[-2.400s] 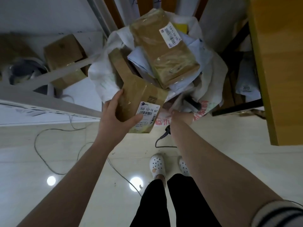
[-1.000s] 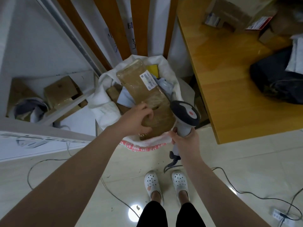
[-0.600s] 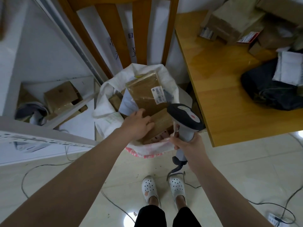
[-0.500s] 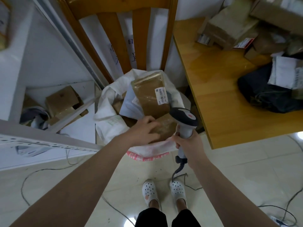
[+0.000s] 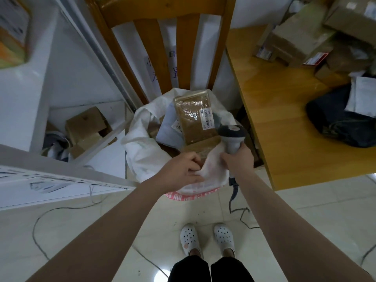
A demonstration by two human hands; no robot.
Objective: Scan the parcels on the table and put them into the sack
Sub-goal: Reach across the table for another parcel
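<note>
A white woven sack stands on the floor in front of a wooden chair, stuffed with parcels. A long brown taped parcel with a white barcode label lies on top. My left hand pinches the sack's near rim. My right hand grips the grey barcode scanner by its handle and also touches the sack's rim. More parcels wait on the wooden table at the right: brown boxes, a dark bag and a white mailer.
A white shelf unit at the left holds a cardboard box. The wooden chair stands behind the sack. The scanner's cable and another wire trail over the tiled floor. My feet in white clogs are below.
My left hand let go of the small brown parcel inside the sack and now pinches the sack's near rim. My right hand with the scanner has moved to the rim. The view has tilted up.
</note>
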